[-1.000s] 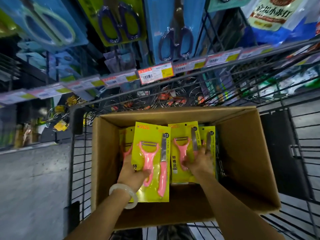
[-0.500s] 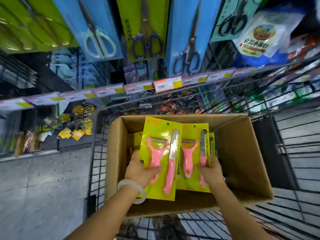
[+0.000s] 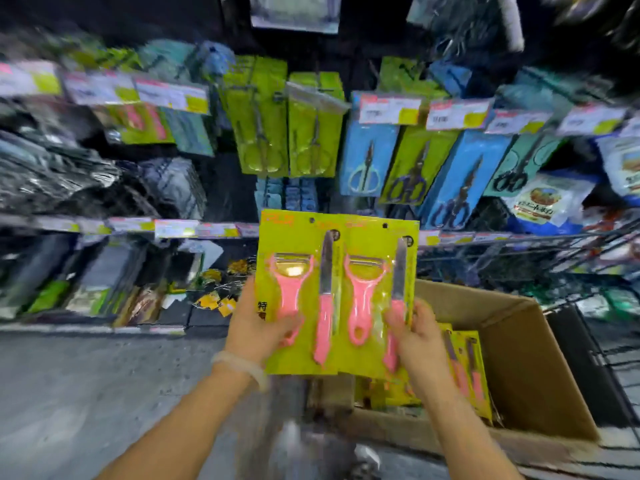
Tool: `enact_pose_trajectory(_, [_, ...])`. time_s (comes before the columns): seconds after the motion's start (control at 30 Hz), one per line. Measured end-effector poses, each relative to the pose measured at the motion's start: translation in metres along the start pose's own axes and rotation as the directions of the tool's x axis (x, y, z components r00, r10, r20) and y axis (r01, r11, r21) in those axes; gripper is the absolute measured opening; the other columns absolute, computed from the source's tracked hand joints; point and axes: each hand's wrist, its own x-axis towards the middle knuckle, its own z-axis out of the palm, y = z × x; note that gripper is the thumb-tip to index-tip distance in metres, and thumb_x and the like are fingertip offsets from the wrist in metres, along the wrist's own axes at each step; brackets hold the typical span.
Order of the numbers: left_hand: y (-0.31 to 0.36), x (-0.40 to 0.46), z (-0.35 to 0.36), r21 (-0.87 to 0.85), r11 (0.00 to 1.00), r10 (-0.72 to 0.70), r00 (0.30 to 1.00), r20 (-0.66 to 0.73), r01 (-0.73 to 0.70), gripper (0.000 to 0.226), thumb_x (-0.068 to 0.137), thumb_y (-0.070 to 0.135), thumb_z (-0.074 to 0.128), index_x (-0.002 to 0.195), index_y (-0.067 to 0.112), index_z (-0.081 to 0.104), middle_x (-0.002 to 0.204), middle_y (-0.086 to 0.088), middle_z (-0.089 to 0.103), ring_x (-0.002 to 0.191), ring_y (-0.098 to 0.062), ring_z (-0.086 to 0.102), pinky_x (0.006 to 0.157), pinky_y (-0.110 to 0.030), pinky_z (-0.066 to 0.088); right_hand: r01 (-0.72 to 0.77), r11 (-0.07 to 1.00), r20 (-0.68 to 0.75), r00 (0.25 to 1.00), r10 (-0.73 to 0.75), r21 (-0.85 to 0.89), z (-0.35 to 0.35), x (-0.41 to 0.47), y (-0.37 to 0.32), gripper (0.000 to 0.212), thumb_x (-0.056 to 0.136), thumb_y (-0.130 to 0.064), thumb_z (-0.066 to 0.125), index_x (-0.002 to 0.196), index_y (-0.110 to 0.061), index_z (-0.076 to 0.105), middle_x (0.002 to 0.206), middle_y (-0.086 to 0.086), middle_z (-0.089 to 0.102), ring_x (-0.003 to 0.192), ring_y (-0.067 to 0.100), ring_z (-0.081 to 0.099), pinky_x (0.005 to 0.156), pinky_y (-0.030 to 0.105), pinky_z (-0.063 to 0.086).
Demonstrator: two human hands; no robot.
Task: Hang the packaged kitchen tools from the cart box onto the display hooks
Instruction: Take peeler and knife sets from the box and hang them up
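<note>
- Left hand [image 3: 258, 329], a pale bangle [image 3: 242, 367] on its wrist: fingers and thumb pinch the lower left edge of a yellow-green card pack with pink peeler and knife [image 3: 299, 296].
- Right hand [image 3: 417, 339]: pinches the lower right of a second, matching yellow-green pack [image 3: 375, 299].
- Both packs: upright, side by side, overlapping, raised before the blurred display of hanging scissor packs [image 3: 367, 161].
- Brown cardboard box [image 3: 526, 362], lower right: holds further packs.

Your two peeler-and-knife packs [image 3: 337, 296] sit side by side above the cardboard box's [image 3: 533, 368] left edge, scissors packs [image 3: 367, 164] hanging behind
</note>
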Motion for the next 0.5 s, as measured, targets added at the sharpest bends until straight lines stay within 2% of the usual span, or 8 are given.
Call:
enact_pose_trajectory(0.07, [0.005, -0.006, -0.043, -0.009, 0.997, 0.072, 0.994, -0.080, -0.073, 0.070, 0.070, -0.011, 0.075, 0.121, 0.025, 0.044, 0.098, 0.010, 0.061, 0.074, 0.010, 0.061, 0.054, -0.004, 0.045, 0.045, 0.998, 0.050, 0.998, -0.047, 0.032, 0.037, -0.015, -0.022, 0.013, 0.091, -0.009, 0.058, 0.092, -0.022, 0.054, 0.076, -0.003, 0.058, 0.067, 0.011, 0.050, 0.057, 0.019, 0.042])
enact_pose_trajectory(0.13, [0.012, -0.016, -0.085, -0.027, 0.993, 0.106, 0.984, -0.145, -0.111, 0.074, 0.069, -0.007, 0.077, 0.129, 0.021, 0.044, 0.110, 0.004, 0.062, 0.095, -0.001, 0.062, 0.058, -0.002, 0.044, 0.115, 0.993, 0.102, 0.988, -0.118, 0.042, 0.072, -0.029, -0.042, 0.017, 0.090, -0.007, 0.059, 0.090, -0.023, 0.055, 0.077, -0.006, 0.058, 0.070, 0.010, 0.051, 0.065, 0.024, 0.042])
enact_pose_trajectory(0.23, [0.019, -0.029, -0.142, -0.044, 0.988, 0.137, 0.962, -0.238, -0.151, 0.070, 0.071, -0.008, 0.075, 0.129, 0.017, 0.044, 0.106, 0.002, 0.064, 0.084, 0.005, 0.063, 0.055, -0.003, 0.044, 0.177, 0.983, 0.182, 0.966, -0.184, 0.053, 0.122, -0.048, -0.071, 0.012, 0.089, -0.014, 0.063, 0.095, -0.020, 0.055, 0.077, 0.000, 0.057, 0.069, 0.018, 0.052, 0.068, 0.035, 0.044])
enact_pose_trajectory(0.3, [0.023, -0.034, -0.176, -0.014, 0.983, 0.169, 0.937, -0.306, -0.182, 0.078, 0.070, -0.001, 0.078, 0.137, 0.017, 0.042, 0.122, -0.001, 0.060, 0.103, -0.010, 0.059, 0.060, -0.002, 0.043, 0.188, 0.979, 0.240, 0.950, -0.202, 0.080, 0.151, -0.060, -0.089, 0.010, 0.091, -0.016, 0.061, 0.094, -0.022, 0.053, 0.073, 0.009, 0.054, 0.062, 0.025, 0.049, 0.064, 0.038, 0.043])
enact_pose_trajectory(0.37, [0.027, -0.036, -0.207, 0.010, 0.979, 0.195, 0.909, -0.367, -0.205, 0.085, 0.069, 0.006, 0.080, 0.141, 0.021, 0.038, 0.133, -0.003, 0.054, 0.119, -0.021, 0.053, 0.069, -0.009, 0.047, 0.219, 0.971, 0.282, 0.929, -0.238, 0.099, 0.177, -0.070, -0.109, 0.014, 0.093, -0.011, 0.056, 0.091, -0.025, 0.053, 0.068, 0.009, 0.051, 0.060, 0.025, 0.047, 0.063, 0.036, 0.043])
enact_pose_trajectory(0.4, [0.034, -0.037, -0.221, 0.003, 0.975, 0.205, 0.900, -0.384, -0.221, 0.087, 0.069, 0.008, 0.081, 0.143, 0.023, 0.037, 0.134, -0.002, 0.053, 0.122, -0.022, 0.051, 0.079, -0.018, 0.050, 0.230, 0.967, 0.301, 0.920, -0.252, 0.108, 0.189, -0.075, -0.120, 0.015, 0.094, -0.011, 0.055, 0.092, -0.026, 0.052, 0.067, 0.007, 0.050, 0.059, 0.024, 0.046, 0.061, 0.035, 0.043])
enact_pose_trajectory(0.47, [0.049, -0.039, -0.246, -0.009, 0.967, 0.229, 0.877, -0.423, -0.256, 0.091, 0.069, 0.008, 0.080, 0.145, 0.025, 0.033, 0.138, 0.000, 0.050, 0.127, -0.021, 0.047, 0.100, -0.035, 0.044, 0.248, 0.959, 0.345, 0.896, -0.280, 0.134, 0.210, -0.082, -0.145, 0.012, 0.094, -0.013, 0.054, 0.094, -0.024, 0.051, 0.066, 0.006, 0.048, 0.058, 0.025, 0.044, 0.059, 0.036, 0.043])
enact_pose_trajectory(0.5, [0.059, -0.039, -0.257, -0.004, 0.962, 0.242, 0.863, -0.444, -0.272, 0.091, 0.070, 0.007, 0.080, 0.146, 0.025, 0.032, 0.141, 0.001, 0.047, 0.129, -0.020, 0.044, 0.102, -0.034, 0.040, 0.258, 0.955, 0.364, 0.884, -0.293, 0.144, 0.220, -0.084, -0.157, 0.010, 0.094, -0.016, 0.055, 0.097, -0.024, 0.051, 0.067, 0.006, 0.049, 0.058, 0.025, 0.044, 0.060, 0.039, 0.043])
